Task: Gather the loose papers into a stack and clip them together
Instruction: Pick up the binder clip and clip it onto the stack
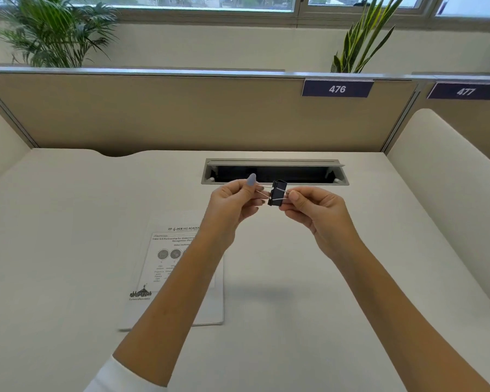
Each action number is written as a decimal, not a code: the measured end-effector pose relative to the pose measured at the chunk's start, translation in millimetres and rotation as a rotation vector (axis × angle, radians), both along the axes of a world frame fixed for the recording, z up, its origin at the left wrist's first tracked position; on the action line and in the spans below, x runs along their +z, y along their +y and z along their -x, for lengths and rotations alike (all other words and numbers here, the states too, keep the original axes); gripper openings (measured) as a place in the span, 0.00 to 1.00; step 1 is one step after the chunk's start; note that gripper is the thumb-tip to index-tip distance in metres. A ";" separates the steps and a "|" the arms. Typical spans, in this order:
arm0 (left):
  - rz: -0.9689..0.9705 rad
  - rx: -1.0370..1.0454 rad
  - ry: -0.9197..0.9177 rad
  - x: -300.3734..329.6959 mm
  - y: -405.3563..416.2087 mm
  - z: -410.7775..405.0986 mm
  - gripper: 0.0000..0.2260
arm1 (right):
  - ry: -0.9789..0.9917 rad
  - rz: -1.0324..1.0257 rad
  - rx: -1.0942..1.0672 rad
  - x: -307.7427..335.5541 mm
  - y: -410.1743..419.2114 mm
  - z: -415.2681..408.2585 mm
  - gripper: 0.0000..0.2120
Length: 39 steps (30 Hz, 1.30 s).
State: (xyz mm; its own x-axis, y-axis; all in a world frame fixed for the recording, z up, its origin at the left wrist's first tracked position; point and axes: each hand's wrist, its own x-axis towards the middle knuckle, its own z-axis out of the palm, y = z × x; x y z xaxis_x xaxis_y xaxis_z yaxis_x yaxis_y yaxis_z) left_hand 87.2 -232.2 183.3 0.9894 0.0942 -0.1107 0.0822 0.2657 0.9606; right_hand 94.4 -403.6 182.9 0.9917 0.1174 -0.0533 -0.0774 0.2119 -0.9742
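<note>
- A black binder clip point(277, 193) is held up in the air above the middle of the white desk point(309, 278), between both hands, in front of the open cable tray point(275, 171) set into the far part of the desktop.
- The left hand point(232, 205) pinches one of the clip's silver wire handles, which reaches out to the left of the black body; its fingers are curled in together on the wire, and one finger with a pale lilac nail points up.
- The right hand point(314, 210) pinches the clip from the right, thumb and fingertips closed on the other wire handle against the black body.
- Whether the clip's mouth is spread or closed cannot be told from this angle.
- The stack of papers point(164, 278) lies flat on the desk, near and to the left of the hands, partly hidden under the left forearm; the top sheet shows a printed heading, round diagrams and a dark logo at its near left corner.
- The clip is well apart from the papers and touches none of them.
- A beige partition point(181, 111) closes the far side of the desk, with number plates reading 476 point(337, 88) and 477 point(465, 91) at its top right.
- Green plants point(54, 32) stand behind the partition below the window point(210, 4).
</note>
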 end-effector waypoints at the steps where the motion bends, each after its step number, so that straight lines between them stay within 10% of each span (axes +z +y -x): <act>1: 0.059 -0.063 0.054 1.4 3.0 -1.7 0.11 | 0.017 -0.019 0.031 0.5 -1.2 -0.6 0.05; 14: 0.296 -0.263 0.366 -9.1 -7.1 -4.3 0.17 | 0.155 -0.157 0.221 -9.0 -1.2 -8.8 0.06; 39: -0.118 -0.013 0.194 -68.6 -30.8 12.8 0.11 | -0.032 0.314 0.195 -66.5 -12.1 -22.9 0.04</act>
State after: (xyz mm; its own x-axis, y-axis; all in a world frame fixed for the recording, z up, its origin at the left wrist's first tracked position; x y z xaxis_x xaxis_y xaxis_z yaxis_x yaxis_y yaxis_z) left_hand 74.3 -263.0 114.7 0.9519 0.1050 -0.2878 0.2709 0.1496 0.9509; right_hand 117.4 -415.7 116.5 0.9542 0.2867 -0.0858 -0.0551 -0.1137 -0.9920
